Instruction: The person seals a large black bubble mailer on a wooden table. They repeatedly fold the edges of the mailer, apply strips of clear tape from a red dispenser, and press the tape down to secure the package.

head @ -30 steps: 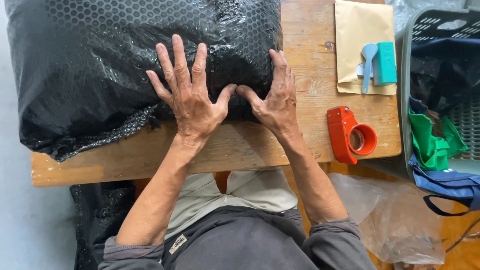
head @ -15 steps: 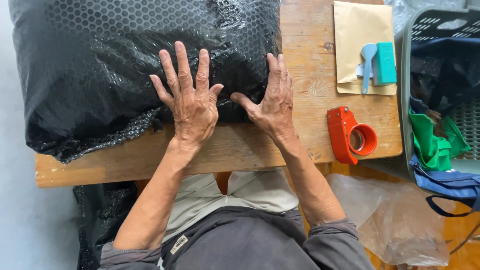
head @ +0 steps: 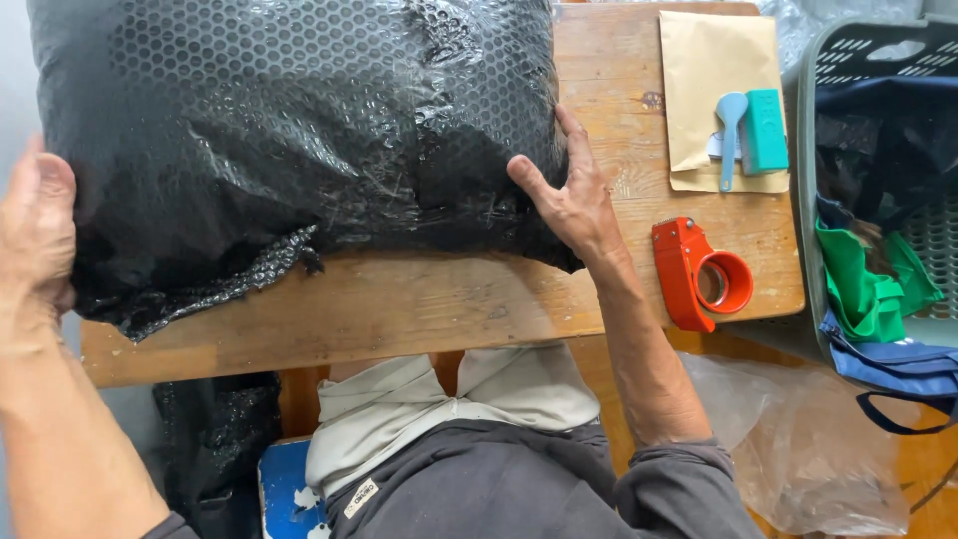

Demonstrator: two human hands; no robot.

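Note:
A large bundle wrapped in black bubble wrap point(head: 289, 140) lies on a wooden table point(head: 429, 299) and overhangs its left end. My left hand point(head: 35, 225) grips the bundle's left end, fingers hidden behind it. My right hand point(head: 574, 195) grips the bundle's right near corner, thumb on top and fingers along the side. A loose ragged flap of bubble wrap point(head: 200, 289) hangs at the near left edge.
A red tape dispenser point(head: 699, 271) sits right of my right hand. Farther back lies a tan padded envelope point(head: 711, 60) with a blue scoop point(head: 730, 130) and a teal block point(head: 765, 130) on it. A grey basket point(head: 813, 150) holding green and dark cloth stands at the right.
Both hands left the top of the bundle. My left hand swung out to its left end, my right hand slid to its right near corner.

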